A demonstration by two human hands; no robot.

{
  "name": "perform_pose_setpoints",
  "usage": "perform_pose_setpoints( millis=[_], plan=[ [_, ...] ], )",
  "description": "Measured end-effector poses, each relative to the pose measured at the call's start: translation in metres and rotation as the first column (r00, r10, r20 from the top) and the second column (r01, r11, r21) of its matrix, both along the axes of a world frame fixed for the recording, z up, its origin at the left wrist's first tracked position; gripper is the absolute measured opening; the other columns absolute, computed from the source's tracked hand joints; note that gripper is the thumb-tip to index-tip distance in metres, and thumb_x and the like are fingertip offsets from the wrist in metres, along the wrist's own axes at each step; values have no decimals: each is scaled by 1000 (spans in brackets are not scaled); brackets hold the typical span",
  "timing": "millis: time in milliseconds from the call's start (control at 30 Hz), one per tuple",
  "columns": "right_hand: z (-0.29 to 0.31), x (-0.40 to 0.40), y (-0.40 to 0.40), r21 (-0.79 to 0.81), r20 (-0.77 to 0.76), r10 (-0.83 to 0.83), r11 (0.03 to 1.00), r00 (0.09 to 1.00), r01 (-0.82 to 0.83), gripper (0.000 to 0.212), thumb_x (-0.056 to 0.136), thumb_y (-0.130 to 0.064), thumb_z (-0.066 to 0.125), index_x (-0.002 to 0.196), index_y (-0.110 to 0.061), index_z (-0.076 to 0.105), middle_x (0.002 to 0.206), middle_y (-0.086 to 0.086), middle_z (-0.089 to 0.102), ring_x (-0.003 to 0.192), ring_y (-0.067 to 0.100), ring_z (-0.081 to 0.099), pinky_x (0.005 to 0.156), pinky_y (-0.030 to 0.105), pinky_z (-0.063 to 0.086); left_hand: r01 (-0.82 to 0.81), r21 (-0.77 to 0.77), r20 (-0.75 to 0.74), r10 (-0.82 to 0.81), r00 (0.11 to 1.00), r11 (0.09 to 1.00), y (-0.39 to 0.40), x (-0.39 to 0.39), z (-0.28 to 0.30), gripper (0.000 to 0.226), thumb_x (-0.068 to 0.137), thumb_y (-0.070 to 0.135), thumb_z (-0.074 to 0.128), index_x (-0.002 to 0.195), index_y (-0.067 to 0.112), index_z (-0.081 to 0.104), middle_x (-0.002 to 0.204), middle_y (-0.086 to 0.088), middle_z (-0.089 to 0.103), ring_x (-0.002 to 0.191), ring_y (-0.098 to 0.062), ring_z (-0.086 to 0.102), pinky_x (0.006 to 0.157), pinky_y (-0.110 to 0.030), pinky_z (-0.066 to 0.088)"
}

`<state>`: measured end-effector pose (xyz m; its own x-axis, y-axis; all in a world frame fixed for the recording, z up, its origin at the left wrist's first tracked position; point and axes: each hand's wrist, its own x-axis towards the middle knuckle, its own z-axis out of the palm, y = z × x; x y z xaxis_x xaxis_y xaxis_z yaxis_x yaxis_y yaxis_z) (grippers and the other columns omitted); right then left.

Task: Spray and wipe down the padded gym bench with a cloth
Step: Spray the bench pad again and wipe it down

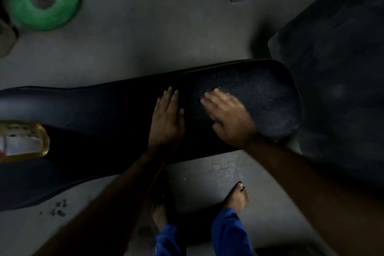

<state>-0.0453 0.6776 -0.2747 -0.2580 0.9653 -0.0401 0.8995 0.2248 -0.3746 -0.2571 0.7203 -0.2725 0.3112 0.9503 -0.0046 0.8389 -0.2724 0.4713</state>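
A: Which step do you think is in hand now?

B: I judge it is the wiping. Both hands lie on the padded table [124,110], which is the gym bench. The left hand [167,119] rests flat, with its fingers straight and together, on nothing but the pad. The right hand [227,116] is just beside it, toward the rounded end of the table, and it is blurred.

A: And the cloth?

B: I cannot see it. It may be under the right palm, but the picture is dark. So for the grip of the right hand I cannot tell whether it closes on something.

A: Where is the spray?

B: A yellowish bottle [22,141] lies at the far left end of the table, well apart from both hands. Whether it is the spray, I cannot say for sure.

A: What does the next move call for?

B: The pad near the rounded end looks greyer, perhaps dusty. I think the right hand should press and sweep over that part.
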Motion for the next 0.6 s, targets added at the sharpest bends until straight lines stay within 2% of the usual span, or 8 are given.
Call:
perform_pose_setpoints(
  millis=[133,167,233,300,333,433,500,600],
  plan=[
    [4,-47,31,-36,28,-626,778,779,627,77,75,-38,39,147,-10,48,154,14,44,148,38,30,119,56,25,-112,61,-189,121,974,992,-13,-56,-6,57,98,33,32,143,-2,40,151,-21,36,142,-34,31,117,-45,22],
    [5,-80,30,-48,8,-609,792,793,608,78,75,-39,39,147,-9,47,155,14,43,148,38,30,119,55,22,-89,52,-215,98,972,995,-14,-61,-7,59,98,35,32,142,-2,40,151,-22,36,142,-35,31,117,-46,23],
    [9,-112,19,-67,-24,-285,957,958,283,78,74,-38,40,147,-13,47,156,10,43,149,33,30,120,54,23,-42,49,-164,50,985,998,-11,-60,-7,58,97,33,33,141,-4,42,149,-24,38,140,-37,34,116,-46,23],
    [7,-86,22,-31,-34,4,1000,999,-5,75,74,-37,42,145,-16,51,154,7,47,147,30,35,119,52,27,-67,36,-16,68,998,997,-10,-63,1,53,96,25,35,139,-6,44,146,-25,42,138,-38,37,115,-44,24],
    [6,-72,29,5,-16,0,1000,1000,0,73,75,-36,43,144,-16,53,152,9,49,145,33,37,118,53,30,-108,51,36,106,994,993,-12,-74,5,51,96,21,36,138,-6,45,145,-25,43,137,-37,38,115,-43,25],
    [9,-89,54,-23,-2,-531,847,847,531,72,77,-36,44,144,-11,52,152,14,48,146,38,34,117,56,29,-221,140,-21,226,974,965,-25,-119,9,49,97,19,40,138,-7,44,145,-26,42,137,-39,37,116,-46,25],
    [11,-152,52,-53,-11,-569,821,822,568,76,77,-37,44,148,-10,47,156,14,42,149,37,29,119,54,21,-267,86,-117,276,954,960,-31,-142,5,58,97,31,39,142,-6,38,149,-27,35,141,-40,30,116,-48,22],
    [10,-182,40,-32,-59,-20,999,998,19,73,76,-36,42,145,-14,51,153,9,47,147,32,35,118,49,26,-262,8,-140,261,955,965,-30,-154,0,64,96,38,36,143,-6,37,152,-26,30,143,-39,26,116,-48,20]
  ],
)
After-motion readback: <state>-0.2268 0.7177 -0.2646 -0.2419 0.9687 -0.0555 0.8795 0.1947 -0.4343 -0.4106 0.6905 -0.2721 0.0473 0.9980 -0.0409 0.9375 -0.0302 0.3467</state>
